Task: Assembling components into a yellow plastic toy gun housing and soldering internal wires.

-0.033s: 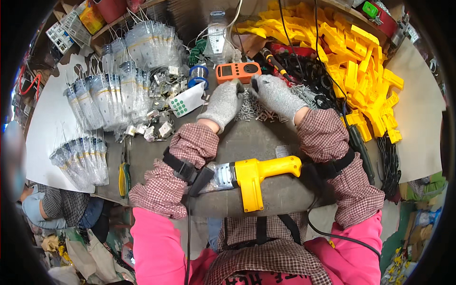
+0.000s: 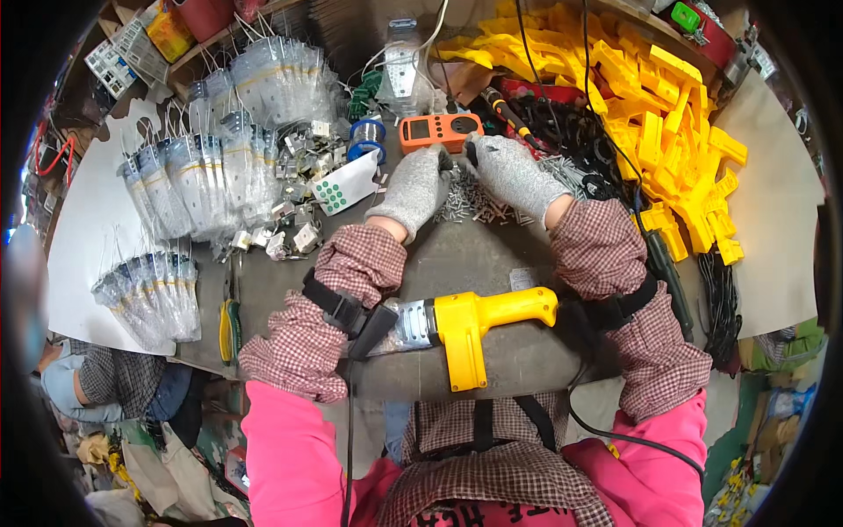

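Work by the orange meter on the table seems the step in hand: left hand and right hand curl near its lower edge, beside loose screws; I cannot tell whether either holds anything, and the next move calls for precision

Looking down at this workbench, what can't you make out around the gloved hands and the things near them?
All in the head view:
Left hand: its own curled fingers hide whether it holds anything.
Right hand: its grip is hidden under the glove.
Loose screws: too small to tell the head type.
Orange meter-like device: its screen is too small to read.
Pale shape at the left rim: too blurred to identify.
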Available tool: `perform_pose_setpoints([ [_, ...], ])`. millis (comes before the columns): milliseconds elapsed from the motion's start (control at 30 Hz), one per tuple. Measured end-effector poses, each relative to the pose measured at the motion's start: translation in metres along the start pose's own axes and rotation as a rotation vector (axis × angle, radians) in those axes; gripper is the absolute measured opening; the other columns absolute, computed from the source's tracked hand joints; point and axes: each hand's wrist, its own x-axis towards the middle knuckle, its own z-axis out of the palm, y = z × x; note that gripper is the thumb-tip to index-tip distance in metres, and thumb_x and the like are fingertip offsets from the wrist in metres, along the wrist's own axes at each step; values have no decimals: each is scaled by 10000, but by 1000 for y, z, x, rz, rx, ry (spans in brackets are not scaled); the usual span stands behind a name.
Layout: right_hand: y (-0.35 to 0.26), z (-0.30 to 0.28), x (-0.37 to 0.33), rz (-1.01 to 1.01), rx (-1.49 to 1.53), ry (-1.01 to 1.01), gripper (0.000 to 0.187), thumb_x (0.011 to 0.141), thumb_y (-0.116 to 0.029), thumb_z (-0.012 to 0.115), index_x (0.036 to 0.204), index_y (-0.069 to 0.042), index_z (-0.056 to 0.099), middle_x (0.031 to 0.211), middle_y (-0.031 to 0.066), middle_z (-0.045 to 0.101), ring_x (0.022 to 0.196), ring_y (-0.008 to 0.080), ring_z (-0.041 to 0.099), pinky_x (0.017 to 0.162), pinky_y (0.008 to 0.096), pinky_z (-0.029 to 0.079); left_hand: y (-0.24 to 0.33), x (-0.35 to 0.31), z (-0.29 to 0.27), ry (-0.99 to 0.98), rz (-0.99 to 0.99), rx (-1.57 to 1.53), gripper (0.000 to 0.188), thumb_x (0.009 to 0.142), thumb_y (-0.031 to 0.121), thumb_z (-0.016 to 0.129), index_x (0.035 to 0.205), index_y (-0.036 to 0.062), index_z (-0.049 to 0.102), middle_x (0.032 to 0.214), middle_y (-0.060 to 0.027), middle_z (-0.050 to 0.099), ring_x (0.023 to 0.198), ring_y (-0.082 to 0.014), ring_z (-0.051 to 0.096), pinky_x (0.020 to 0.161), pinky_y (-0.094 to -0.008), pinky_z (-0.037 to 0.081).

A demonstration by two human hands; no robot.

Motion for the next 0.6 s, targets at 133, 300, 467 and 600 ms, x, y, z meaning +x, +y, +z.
perform_pose_setpoints([
  [133,-2,-12,-2,-11,70,-19,204,904,-241,654,961,-46,650,879,191,696,879,376,688,766,465,554,6,4,4,4,-18,-64,150,856,56,661,1000,18,655,964,-202,702,928,-366,683,826,-424,533],
  [300,13,-32,-17,-77,270,-6,152,897,-195,660,969,-61,655,911,166,668,873,372,656,799,437,535,8,-3,-1,-20,-106,-300,243,846,-27,623,1079,15,676,1007,-161,724,952,-277,709,852,-329,538],
  [467,-11,-70,-60,-129,454,218,103,848,-52,637,933,-76,690,934,131,640,877,331,647,768,407,529,10,-19,-16,-76,-70,-312,361,841,-78,525,1161,-2,676,1091,-177,719,1058,-270,686,943,-346,524],
  [600,-37,-115,-139,107,469,132,180,788,23,663,942,-67,640,858,108,596,790,297,618,734,393,511,16,-30,-18,-221,-43,-358,492,829,-136,380,1250,-21,608,1148,-178,699,1113,-272,669,993,-351,507],
])
